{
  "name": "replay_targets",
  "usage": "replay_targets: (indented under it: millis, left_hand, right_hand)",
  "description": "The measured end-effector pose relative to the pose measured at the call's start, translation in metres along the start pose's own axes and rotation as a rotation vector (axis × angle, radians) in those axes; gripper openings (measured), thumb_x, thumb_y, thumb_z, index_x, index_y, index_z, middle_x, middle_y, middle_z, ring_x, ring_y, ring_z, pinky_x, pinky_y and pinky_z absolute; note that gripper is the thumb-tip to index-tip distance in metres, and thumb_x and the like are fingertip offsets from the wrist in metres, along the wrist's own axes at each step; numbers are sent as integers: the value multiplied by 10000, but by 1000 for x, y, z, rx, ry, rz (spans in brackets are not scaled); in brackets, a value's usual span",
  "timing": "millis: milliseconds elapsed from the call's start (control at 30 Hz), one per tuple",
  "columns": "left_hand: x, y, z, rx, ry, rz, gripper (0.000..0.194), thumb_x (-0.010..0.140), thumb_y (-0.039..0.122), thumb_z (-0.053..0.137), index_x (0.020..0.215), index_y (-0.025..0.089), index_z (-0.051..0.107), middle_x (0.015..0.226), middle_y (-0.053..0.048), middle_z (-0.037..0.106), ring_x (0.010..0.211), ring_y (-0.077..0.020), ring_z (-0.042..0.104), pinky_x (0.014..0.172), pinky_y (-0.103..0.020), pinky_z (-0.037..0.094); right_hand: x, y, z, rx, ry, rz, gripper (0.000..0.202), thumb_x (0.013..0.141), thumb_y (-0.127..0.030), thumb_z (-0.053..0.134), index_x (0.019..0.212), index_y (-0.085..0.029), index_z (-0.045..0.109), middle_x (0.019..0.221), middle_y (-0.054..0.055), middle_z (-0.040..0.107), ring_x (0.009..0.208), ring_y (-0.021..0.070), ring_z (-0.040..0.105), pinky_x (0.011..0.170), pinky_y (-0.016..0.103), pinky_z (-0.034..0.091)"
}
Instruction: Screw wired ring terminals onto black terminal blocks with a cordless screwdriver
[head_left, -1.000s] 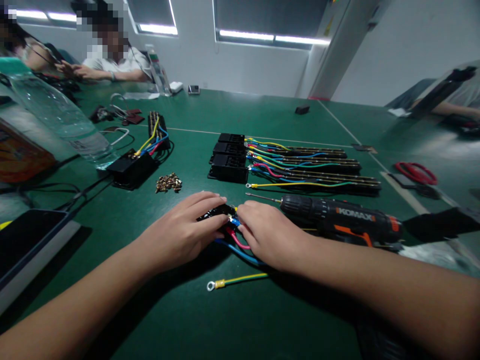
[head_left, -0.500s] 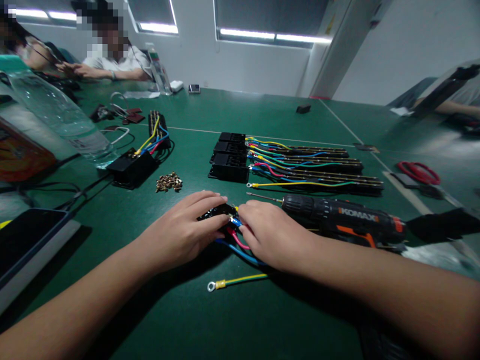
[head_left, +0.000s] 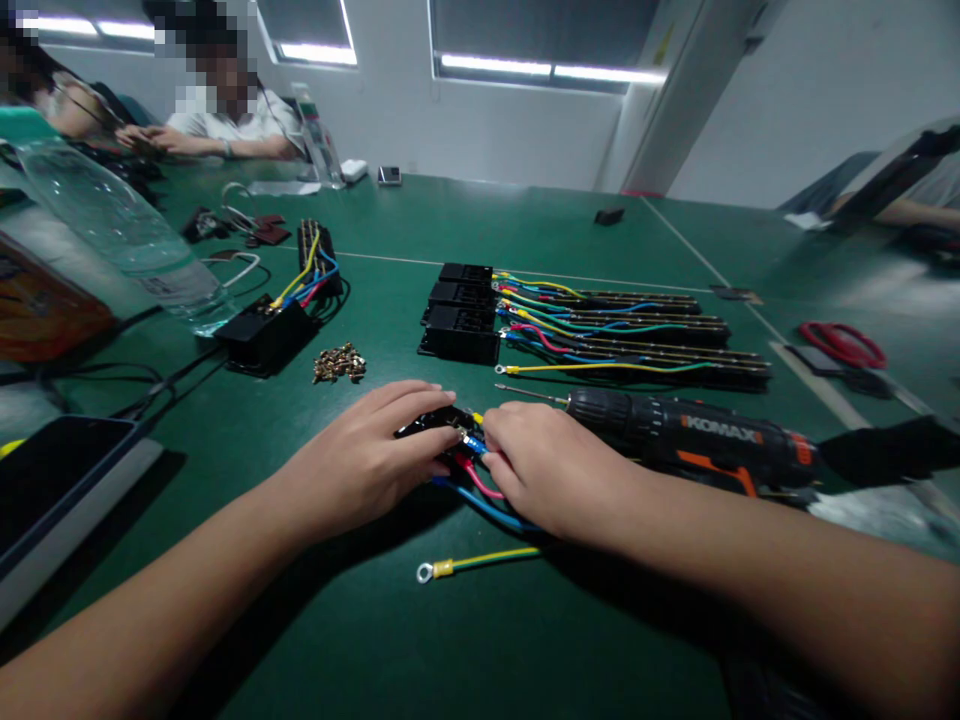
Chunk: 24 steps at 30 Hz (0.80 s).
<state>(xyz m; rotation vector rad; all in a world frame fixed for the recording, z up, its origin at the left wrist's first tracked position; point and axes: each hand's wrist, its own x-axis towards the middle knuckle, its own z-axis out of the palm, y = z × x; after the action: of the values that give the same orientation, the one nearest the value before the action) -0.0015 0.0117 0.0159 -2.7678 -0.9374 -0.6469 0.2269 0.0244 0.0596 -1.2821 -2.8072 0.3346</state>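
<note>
My left hand [head_left: 375, 450] is wrapped round a black terminal block [head_left: 431, 421], which it mostly covers. Its thumb and a fingertip lie by the blue-sleeved lug. My right hand [head_left: 551, 465] is closed, its fingers pinching the wire with the blue-sleeved lug [head_left: 474, 443] at the block's right side. A red wire [head_left: 484, 478] and a blue wire [head_left: 491, 512] run from the block under my right hand. Nearer me lies a loose yellow-green wire [head_left: 487, 558] with a ring lug. Small brass screws [head_left: 340, 363] form a pile left of the block.
Beyond my hands lie several black wired assemblies [head_left: 461, 333]. A KOMAX power drill [head_left: 697, 430] rests behind my right forearm. Another wired block [head_left: 266, 335], a water bottle [head_left: 127, 225] and a phone [head_left: 64, 470] are at left. People sit across the table.
My right hand has shifted very slightly to the right, and a bit more of the blue-sleeved lug shows. My left hand stays on the block.
</note>
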Motion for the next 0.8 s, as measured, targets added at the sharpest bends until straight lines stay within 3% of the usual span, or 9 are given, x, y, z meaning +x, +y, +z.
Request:
replay_targets:
  millis: [800]
  left_hand:
    - [-2,-1,3,-57,33,-22,228,918,177,624,1142,166,659,1343,-165,578,1262,-314,537,1017,-500,530]
  right_hand:
    - [0,3,10,47,42,-29,139,932,-192,494,964,-149,622,945,102,673,852,243,629,749,353,453]
